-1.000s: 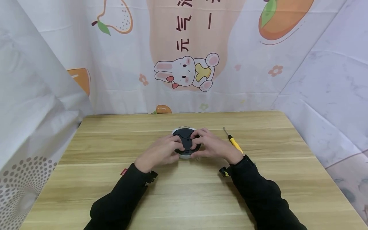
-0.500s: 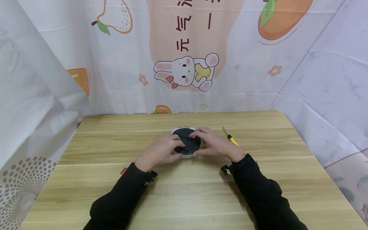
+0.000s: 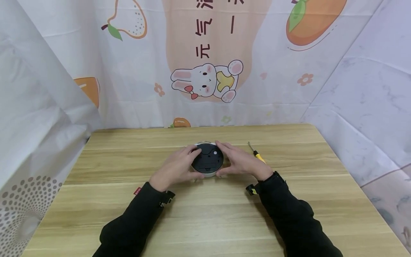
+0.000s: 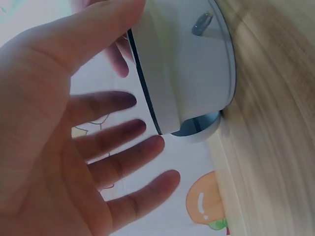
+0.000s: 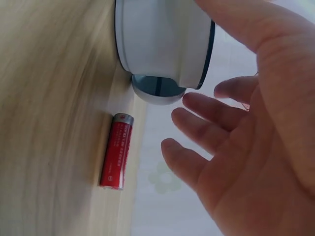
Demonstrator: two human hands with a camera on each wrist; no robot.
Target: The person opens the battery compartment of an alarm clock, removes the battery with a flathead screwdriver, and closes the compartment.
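A round clock with a black back (image 3: pixel 207 162) and white casing (image 4: pixel 189 64) lies face down on the table. A short metal foot (image 4: pixel 202 23) juts from its side in the left wrist view. A cup-shaped bell (image 5: pixel 157 91) shows at its far edge in the right wrist view. My left hand (image 3: pixel 179 162) is at the clock's left side, thumb at the rim and the other fingers spread, fairly straight. On the right side my right hand (image 3: pixel 239 162) flanks the casing, thumb close against it, fingers loosely bent. Neither hand wraps round the clock.
A red battery (image 5: pixel 117 152) lies on the table beyond the clock in the right wrist view. A screwdriver with a yellow handle (image 3: pixel 259 156) lies to the right, partly behind the right hand. A printed curtain (image 3: pixel 135 92) hangs behind the wooden table (image 3: pixel 205 221).
Both hands' fingers have drawn back from the clock's black back to its sides, the right hand's first. More of the back, with a small pale knob, is now uncovered.
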